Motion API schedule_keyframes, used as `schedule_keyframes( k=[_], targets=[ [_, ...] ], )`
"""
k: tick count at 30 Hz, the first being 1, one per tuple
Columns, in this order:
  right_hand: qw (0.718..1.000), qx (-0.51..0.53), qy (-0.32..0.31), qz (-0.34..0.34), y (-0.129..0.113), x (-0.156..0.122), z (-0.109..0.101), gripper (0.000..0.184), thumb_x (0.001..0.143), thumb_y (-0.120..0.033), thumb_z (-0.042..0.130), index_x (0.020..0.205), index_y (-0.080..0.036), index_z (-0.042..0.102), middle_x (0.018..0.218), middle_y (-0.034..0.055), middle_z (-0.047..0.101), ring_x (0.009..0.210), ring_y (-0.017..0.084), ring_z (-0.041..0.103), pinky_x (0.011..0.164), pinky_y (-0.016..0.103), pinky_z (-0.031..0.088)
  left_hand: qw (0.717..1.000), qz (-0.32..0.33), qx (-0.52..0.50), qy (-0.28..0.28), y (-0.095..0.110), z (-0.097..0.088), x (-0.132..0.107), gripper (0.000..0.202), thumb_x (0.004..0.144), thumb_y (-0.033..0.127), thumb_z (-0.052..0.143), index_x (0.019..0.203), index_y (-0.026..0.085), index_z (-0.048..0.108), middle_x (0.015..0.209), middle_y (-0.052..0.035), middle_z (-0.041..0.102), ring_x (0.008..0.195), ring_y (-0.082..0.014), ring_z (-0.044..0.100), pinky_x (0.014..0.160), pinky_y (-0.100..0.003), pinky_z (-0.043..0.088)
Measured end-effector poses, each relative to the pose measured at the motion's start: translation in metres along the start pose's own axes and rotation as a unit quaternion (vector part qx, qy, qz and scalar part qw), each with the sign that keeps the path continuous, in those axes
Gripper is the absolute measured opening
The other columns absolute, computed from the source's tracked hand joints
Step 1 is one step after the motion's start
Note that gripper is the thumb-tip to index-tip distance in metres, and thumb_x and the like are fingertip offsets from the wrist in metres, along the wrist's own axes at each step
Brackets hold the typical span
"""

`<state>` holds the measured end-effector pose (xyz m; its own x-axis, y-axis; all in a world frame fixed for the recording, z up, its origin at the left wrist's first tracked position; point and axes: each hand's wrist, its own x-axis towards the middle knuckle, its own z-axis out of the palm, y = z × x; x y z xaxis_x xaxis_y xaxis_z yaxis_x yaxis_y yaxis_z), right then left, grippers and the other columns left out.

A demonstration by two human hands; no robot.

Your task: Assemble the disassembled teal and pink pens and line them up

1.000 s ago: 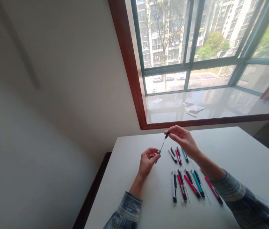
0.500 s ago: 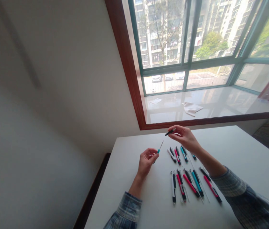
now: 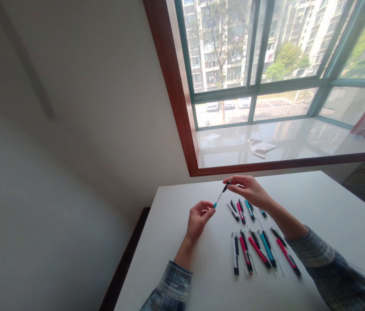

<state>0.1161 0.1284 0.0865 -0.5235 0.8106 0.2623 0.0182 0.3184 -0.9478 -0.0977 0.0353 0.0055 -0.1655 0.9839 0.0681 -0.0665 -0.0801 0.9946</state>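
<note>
My left hand [image 3: 198, 220] is closed in a pinch on a teal pen barrel [image 3: 215, 205], most of which the fingers hide. A thin refill [image 3: 220, 197] with a spring-like look slants up and right out of the barrel. Above it, the fingertips of my right hand [image 3: 249, 190] pinch a small black pen part [image 3: 226, 186]. Its lower end meets the top of the refill, in one line with the barrel. Whether the refill has gone inside it is too small to tell.
On the white table [image 3: 166, 242], right of my left hand, lie two rows of pen parts: red barrels [image 3: 259, 249], a teal barrel [image 3: 267, 249], a white barrel [image 3: 235, 255], black pieces and thin refills. A cloth [image 3: 260, 147] rests on the windowsill behind.
My right hand has moved slightly left and tilted the black pen part, bringing it down to the refill's tip. Earlier there was a gap between them. My left hand has barely moved.
</note>
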Motion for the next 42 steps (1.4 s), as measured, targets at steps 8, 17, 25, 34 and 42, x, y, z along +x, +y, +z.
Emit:
schedule_keyframes(
  k=[8,17,25,34,42],
  targets=[
    [0.999,-0.013,-0.039,0.005,0.002,0.0,0.005,0.031,0.09,-0.042,0.068,0.11,-0.019,0.076,0.1,0.0077,0.075,0.09,0.022,0.068,0.079,0.035,0.055,1.0,0.0,0.008,-0.006,0.004,0.0,-0.001,0.021,0.075,0.033,0.083,0.086,0.017,0.074,0.087,-0.0045,0.071,0.074,-0.0138,0.056,0.068,-0.025,0.045],
    [0.993,-0.045,-0.104,0.019,0.001,-0.002,0.01,0.028,0.09,-0.04,0.067,0.105,-0.018,0.077,0.085,0.0045,0.072,0.074,0.017,0.064,0.067,0.028,0.052,1.0,-0.001,0.009,-0.008,0.007,0.001,-0.001,0.023,0.074,0.035,0.084,0.085,0.017,0.076,0.085,-0.0049,0.071,0.071,-0.0132,0.055,0.066,-0.025,0.045],
    [0.993,-0.054,-0.103,0.026,0.002,-0.003,0.014,0.029,0.089,-0.041,0.069,0.102,-0.017,0.076,0.078,0.0032,0.071,0.07,0.016,0.064,0.064,0.027,0.052,1.0,-0.01,0.013,-0.005,0.009,0.002,-0.001,0.027,0.072,0.037,0.086,0.088,0.017,0.079,0.083,-0.0058,0.073,0.069,-0.0138,0.058,0.067,-0.026,0.046],
    [0.984,-0.155,-0.084,0.011,-0.001,-0.005,0.012,0.03,0.088,-0.048,0.07,0.087,-0.019,0.077,0.077,0.0046,0.075,0.068,0.018,0.067,0.063,0.029,0.052,0.999,0.0,0.028,-0.017,0.01,0.002,0.0,0.028,0.073,0.036,0.085,0.093,0.018,0.082,0.09,-0.0079,0.076,0.076,-0.0168,0.062,0.074,-0.029,0.051],
    [0.977,-0.193,-0.087,0.002,-0.002,-0.008,0.006,0.033,0.086,-0.049,0.072,0.104,-0.022,0.073,0.08,0.0035,0.075,0.069,0.018,0.068,0.063,0.029,0.052,0.999,-0.002,0.03,-0.02,0.004,0.001,0.0,0.024,0.075,0.034,0.083,0.093,0.018,0.082,0.091,-0.0073,0.077,0.077,-0.0164,0.063,0.076,-0.029,0.051]
  ],
)
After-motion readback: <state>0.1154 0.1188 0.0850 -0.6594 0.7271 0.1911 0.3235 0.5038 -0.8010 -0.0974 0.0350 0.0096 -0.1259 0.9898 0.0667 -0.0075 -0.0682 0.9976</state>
